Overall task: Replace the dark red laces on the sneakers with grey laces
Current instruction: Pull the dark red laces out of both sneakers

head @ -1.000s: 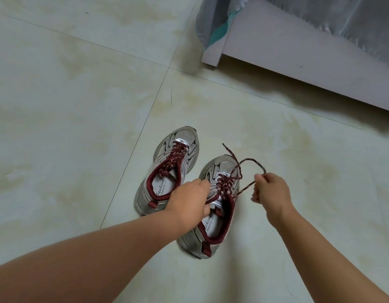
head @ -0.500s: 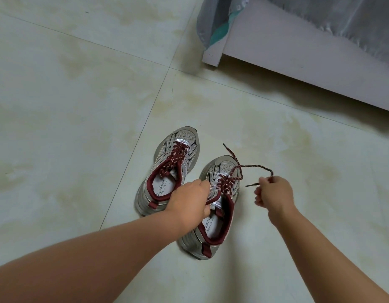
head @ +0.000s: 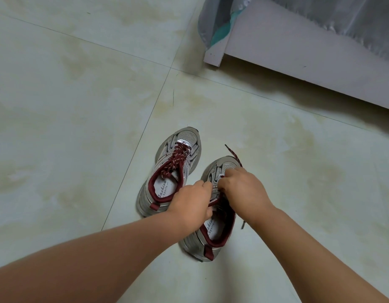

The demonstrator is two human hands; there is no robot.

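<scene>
Head view looks down on a pale cream tiled floor (head: 80, 106) with yellowish mottling and thin dark grout lines crossing it. At the upper right stands a white-painted bed frame (head: 298, 68), its corner post touching the floor, and a grey bedcover with a teal patch (head: 215, 29) hangs over that corner.

Two bare forearms reach in from the bottom edge toward a pair of silver and grey mesh sneakers with dark red collar lining, which sit side by side on the floor with toes pointing away from the person. The left sneaker (head: 169, 171) stands free, fully threaded with a dark red lace flecked with white (head: 178, 157), tied down near its tongue. The right sneaker (head: 213, 232) lies just beside it, slightly nearer the person, and both hands are on it.

The left hand (head: 190, 205) has its fingers curled over the inner side of the collar, gripping that shoe. The right hand (head: 244, 189) sits over the lacing area with fingertips bent down and pinching the loosened dark red lace (head: 235, 155); the two hands nearly touch. One free end of this lace sticks out past the toe, and its other tipped end lies on the floor by the right wrist.
</scene>
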